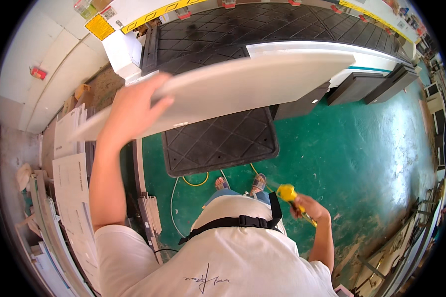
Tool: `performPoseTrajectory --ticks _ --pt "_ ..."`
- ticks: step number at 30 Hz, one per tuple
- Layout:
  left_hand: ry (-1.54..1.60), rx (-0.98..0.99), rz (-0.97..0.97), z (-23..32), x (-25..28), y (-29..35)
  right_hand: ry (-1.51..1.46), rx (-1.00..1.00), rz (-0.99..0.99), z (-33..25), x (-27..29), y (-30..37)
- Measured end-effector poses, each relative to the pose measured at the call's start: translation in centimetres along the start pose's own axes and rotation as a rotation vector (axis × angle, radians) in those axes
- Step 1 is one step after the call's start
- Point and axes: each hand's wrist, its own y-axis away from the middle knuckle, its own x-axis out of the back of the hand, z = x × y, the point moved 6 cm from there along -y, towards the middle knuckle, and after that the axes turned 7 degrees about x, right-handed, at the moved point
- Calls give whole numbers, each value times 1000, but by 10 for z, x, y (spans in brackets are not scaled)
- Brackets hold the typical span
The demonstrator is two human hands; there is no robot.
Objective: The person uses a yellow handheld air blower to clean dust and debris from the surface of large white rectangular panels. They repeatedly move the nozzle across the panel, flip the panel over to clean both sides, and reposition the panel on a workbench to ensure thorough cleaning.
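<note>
The left hand (pixel 134 109) is at the left part of the panel (pixel 252 89); a small table (pixel 220 151) shows past the panel's near edge, and a long table (pixel 262 24) lies beyond it. To the panel's right stand further boards (pixel 356 89), to its near left are flat cartons (pixel 72 183), and nearer than its right half is the right hand (pixel 309 207) with a hand tool (pixel 286 192).

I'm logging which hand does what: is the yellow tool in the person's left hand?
No, the right hand holds the yellow tool, while the left hand grips the pale panel.
</note>
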Motion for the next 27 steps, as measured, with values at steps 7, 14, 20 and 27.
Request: performPoseTrajectory --ticks 7,14,20,27 --pt "6 0 -516 18 -61 124 -217 57 -131 10 36 41" --pt "-57 89 -322 23 -275 210 -87 -53 -317 -38 56 64" --pt "41 105 -139 13 -359 194 -273 164 625 -75 87 -56" --pt "75 36 -64 -9 -349 140 -291 217 329 -146 -85 -242"
